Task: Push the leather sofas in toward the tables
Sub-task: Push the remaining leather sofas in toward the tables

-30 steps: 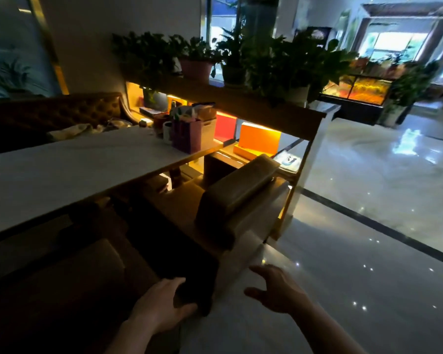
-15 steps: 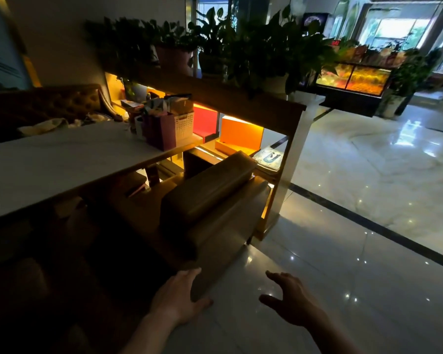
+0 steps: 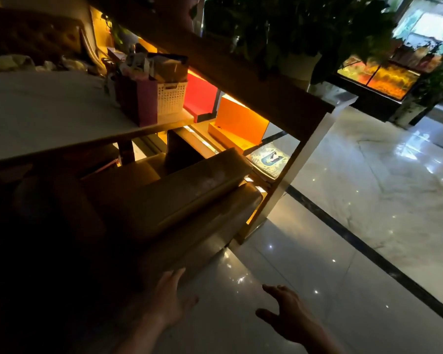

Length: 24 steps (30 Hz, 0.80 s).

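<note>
- Glossy tiled floor (image 3: 304, 264), dark inlay stripe running across it.
- White worktop (image 3: 36, 116) upper left; brown leather sofa (image 3: 179, 200) now sits tucked under its edge, closer in than a second ago, so this push looks about done.
- Left hand (image 3: 169, 300): grip released, flat palm at the sofa's back corner, probably still touching; too dark to confirm.
- Right hand (image 3: 289, 312): grip released, fingers spread above the floor, holding nothing.
- Board (image 3: 269, 158) on shelf: large "U" logo, other print unreadable.
</note>
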Motion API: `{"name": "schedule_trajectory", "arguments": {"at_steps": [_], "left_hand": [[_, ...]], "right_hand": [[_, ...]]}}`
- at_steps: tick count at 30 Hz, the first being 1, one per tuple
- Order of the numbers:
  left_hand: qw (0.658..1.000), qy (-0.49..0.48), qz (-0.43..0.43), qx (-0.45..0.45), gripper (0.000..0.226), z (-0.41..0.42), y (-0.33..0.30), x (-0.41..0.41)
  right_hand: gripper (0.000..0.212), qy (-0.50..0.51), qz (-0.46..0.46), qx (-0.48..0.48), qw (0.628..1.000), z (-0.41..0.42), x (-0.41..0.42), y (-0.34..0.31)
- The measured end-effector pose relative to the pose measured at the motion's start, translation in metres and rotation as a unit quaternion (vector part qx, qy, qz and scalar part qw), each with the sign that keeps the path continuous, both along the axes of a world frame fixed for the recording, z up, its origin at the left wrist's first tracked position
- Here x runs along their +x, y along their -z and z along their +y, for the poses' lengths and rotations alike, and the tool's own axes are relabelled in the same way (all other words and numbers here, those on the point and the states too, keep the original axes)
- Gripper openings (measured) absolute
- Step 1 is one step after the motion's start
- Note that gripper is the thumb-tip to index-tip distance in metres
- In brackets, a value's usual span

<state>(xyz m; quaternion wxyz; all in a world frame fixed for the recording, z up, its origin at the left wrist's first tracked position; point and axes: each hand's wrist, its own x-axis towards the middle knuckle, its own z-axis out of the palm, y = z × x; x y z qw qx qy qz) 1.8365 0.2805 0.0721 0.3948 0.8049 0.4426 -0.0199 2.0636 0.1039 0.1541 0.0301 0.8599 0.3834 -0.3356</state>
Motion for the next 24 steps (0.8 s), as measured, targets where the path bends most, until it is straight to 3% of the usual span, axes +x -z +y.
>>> {"name": "schedule_trajectory", "arguments": {"at_steps": [4,8,14,17,20,24], "left_hand": [[1.000,-0.027,0.013,0.002,0.080,0.028,0.002,0.027],[0.997,-0.077,0.031,0.000,0.082,0.059,0.013,0.044],[0.986,-0.140,0.095,0.001,0.091,0.083,0.037,0.067],[0.974,-0.180,0.134,0.033,0.094,0.090,0.044,0.087],[0.960,-0.218,0.168,0.043,0.096,0.095,0.054,0.106],[0.942,-0.265,0.198,0.048,0.095,0.100,0.074,0.132]], "right_hand": [[0.138,-0.017,0.001,-0.001,1.000,0.039,0.048,0.004],[0.093,-0.062,0.005,-0.005,0.998,0.089,0.076,0.018],[0.083,-0.181,-0.022,-0.024,0.983,0.165,0.116,0.071],[0.079,-0.231,-0.040,0.027,0.972,0.208,0.146,0.089],[0.082,-0.275,-0.051,0.082,0.956,0.250,0.173,0.105],[0.095,-0.329,-0.054,0.086,0.939,0.298,0.200,0.133]]}}
